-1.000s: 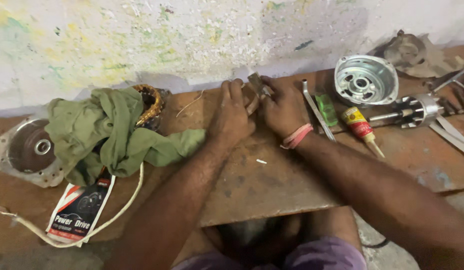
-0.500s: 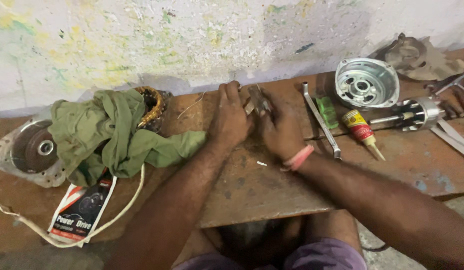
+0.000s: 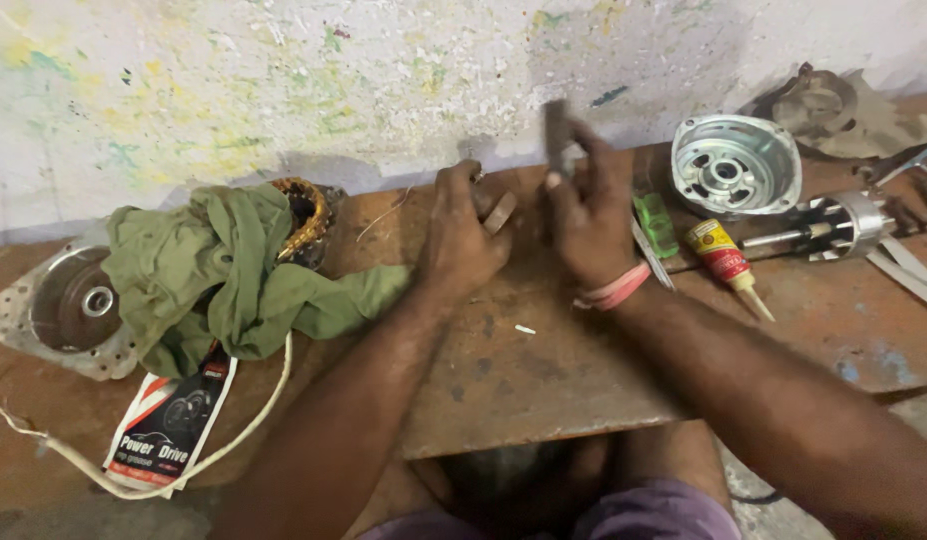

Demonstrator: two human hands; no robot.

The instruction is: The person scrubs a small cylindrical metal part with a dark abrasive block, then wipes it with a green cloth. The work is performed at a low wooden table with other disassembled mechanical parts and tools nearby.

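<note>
Grey and blurred, a small flat metal piece [image 3: 557,135] stands upright between the fingertips of the right hand [image 3: 583,215], pinched at its lower end and raised just above the far edge of the rust-brown metal work surface [image 3: 543,370], close to the paint-flecked wall [image 3: 283,80]; its outline is too smeared to tell its exact shape. The right wrist wears a pink band [image 3: 611,290]. The left hand [image 3: 463,235] lies beside it with fingers curled, closed around a small tan, ring-like part [image 3: 499,212] whose pale edge shows between thumb and fingers; the two hands are near each other but not touching. To the right of the right hand lie a green object [image 3: 656,222], a slim metal tool [image 3: 647,254], a small yellow-and-red tube [image 3: 721,255] with a pale nozzle, a silvery round motor housing [image 3: 735,163] and a rotor on a shaft [image 3: 833,225]. To the left, a crumpled green cloth [image 3: 218,275] covers a copper-wound stator [image 3: 308,215], next to a round grey end cover [image 3: 68,305], a printed packet [image 3: 173,430] and a loop of pale cord [image 3: 213,450].
</note>
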